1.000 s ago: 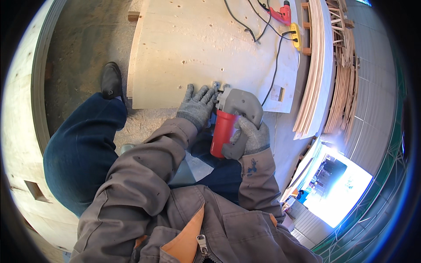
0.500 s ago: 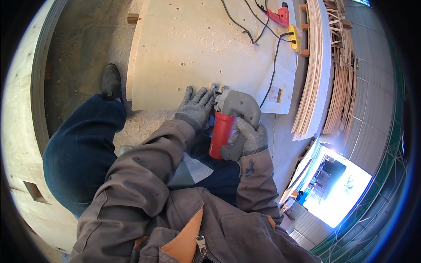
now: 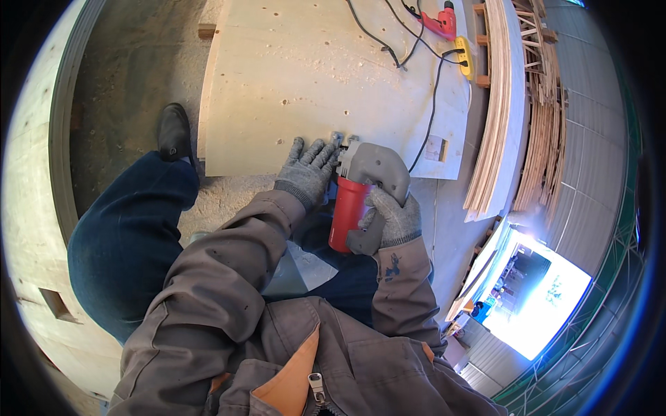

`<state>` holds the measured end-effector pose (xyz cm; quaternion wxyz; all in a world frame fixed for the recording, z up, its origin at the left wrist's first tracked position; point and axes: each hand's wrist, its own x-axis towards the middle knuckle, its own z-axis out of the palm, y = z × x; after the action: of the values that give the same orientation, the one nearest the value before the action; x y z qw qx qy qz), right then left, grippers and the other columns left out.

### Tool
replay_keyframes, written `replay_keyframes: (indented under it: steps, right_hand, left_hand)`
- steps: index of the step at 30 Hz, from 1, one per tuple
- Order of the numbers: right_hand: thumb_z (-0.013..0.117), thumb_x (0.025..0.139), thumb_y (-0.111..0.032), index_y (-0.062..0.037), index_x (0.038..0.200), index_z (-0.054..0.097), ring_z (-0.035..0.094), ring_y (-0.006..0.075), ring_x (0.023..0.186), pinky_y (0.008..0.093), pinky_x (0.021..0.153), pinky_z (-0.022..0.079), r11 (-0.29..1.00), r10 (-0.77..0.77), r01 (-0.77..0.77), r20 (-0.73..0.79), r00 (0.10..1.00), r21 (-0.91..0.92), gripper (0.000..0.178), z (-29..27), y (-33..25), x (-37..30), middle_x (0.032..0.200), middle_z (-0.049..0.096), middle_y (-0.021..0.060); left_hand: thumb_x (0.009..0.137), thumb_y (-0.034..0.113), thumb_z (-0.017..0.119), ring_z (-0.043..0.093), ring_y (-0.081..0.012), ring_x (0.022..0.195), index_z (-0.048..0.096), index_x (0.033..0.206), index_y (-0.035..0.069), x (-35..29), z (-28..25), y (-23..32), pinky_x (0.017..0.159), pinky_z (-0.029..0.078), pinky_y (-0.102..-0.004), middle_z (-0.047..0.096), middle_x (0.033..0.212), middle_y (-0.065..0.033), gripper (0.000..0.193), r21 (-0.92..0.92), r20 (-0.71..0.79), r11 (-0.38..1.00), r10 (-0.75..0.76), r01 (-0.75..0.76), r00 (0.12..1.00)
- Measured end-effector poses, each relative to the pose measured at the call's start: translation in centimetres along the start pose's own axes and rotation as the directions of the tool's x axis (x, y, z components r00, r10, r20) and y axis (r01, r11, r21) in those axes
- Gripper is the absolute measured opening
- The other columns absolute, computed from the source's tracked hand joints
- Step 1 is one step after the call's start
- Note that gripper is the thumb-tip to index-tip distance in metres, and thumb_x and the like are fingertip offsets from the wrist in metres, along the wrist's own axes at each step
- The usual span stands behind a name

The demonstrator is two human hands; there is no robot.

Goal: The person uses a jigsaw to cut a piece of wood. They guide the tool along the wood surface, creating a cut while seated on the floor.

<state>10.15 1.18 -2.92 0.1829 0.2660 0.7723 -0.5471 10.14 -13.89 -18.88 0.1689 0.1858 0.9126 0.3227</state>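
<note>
Your right hand (image 3: 394, 216) is wrapped around the grey handle of the power tool (image 3: 361, 197), fingers closed tight on the grip, thumb side toward the red motor body. The tool sits at the near edge of the plywood panel (image 3: 305, 76), nose pointing into the board, just ahead of your knee.

Your left hand (image 3: 307, 170) lies flat on the panel right beside the tool's front end, fingers spread and pressing down, holding nothing. Both hands wear grey knit gloves.

Handling, as a judgement: the tool looks dense and top-heavy, with a hard plastic shell, stiff all through. The grey handle is the place to hold; the red barrel is smooth and round, likely slick under a knit glove. Keep your fingers clear of the metal foot at the front; what the business end is cannot be made out from here.

The panel looks thin for its span and gently curved, so expect it to flex and chatter unless weighted near the cut. Its edge is raw, splinter-prone.

The black cord (image 3: 431, 104) runs across the panel toward a yellow plug block (image 3: 465, 59), and a red drill (image 3: 440, 22) lies at the far end.
</note>
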Motion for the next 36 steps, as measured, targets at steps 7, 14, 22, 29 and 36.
replay_keyframes:
  steps: [7,14,22,29,36]
  right_hand:
    - [0.071,0.09,-0.013,0.0034,0.122,0.061,0.065,0.0193,0.061,0.0308,0.053,0.055,1.0,0.001,-0.001,0.009,1.0,0.025,0.036,0.2,0.0,-0.1,0.088,0.068,0.0123]
    - [0.071,0.09,-0.014,0.0021,0.124,0.061,0.066,0.0195,0.064,0.0308,0.055,0.055,0.999,0.02,-0.02,0.009,1.0,0.03,0.039,0.3,-0.2,-0.3,0.092,0.068,0.012]
    - [0.068,0.091,-0.01,0.0025,0.125,0.059,0.065,0.0211,0.059,0.0325,0.052,0.056,0.997,0.061,-0.061,-0.005,0.998,0.044,0.038,0.3,-0.2,-0.3,0.09,0.066,0.0126]
    - [0.068,0.091,-0.01,0.0024,0.124,0.059,0.066,0.0214,0.061,0.0328,0.053,0.057,0.997,0.053,-0.053,0.008,0.999,0.048,0.037,0.2,-0.1,-0.2,0.091,0.067,0.0127]
    - [0.069,0.091,-0.011,0.0021,0.123,0.061,0.066,0.021,0.066,0.0326,0.056,0.057,0.997,0.053,-0.053,0.003,0.999,0.058,0.035,0.3,-0.2,-0.3,0.094,0.067,0.0126]
  left_hand:
    - [0.093,0.037,0.054,0.023,-0.0279,0.154,0.032,0.158,0.01,-0.1,0.3,0.0,0.125,0.007,-0.0563,0.021,0.168,-0.0083,0.073,0.067,-0.011,0.998,-0.005,0.006,1.0]
    - [0.097,0.035,0.049,0.02,-0.0279,0.155,0.031,0.158,0.009,-0.1,0.8,-0.1,0.125,0.006,-0.0544,0.02,0.169,-0.0094,0.069,0.086,-0.023,0.996,0.008,-0.006,1.0]
    - [0.099,0.034,0.047,0.022,-0.0282,0.154,0.032,0.157,0.009,0.0,1.1,-0.1,0.125,0.007,-0.0547,0.021,0.168,-0.0093,0.065,0.071,-0.041,0.997,0.003,0.0,0.999]
    - [0.098,0.033,0.048,0.022,-0.0286,0.154,0.033,0.157,0.009,-0.1,1.1,-0.2,0.125,0.008,-0.0554,0.024,0.167,-0.0097,0.065,0.07,-0.043,0.998,0.005,-0.002,0.999]
    - [0.095,0.033,0.052,0.022,-0.0285,0.154,0.034,0.157,0.009,-0.2,0.7,-0.2,0.125,0.008,-0.0555,0.024,0.167,-0.0098,0.068,0.039,-0.048,0.999,0.011,-0.009,0.999]
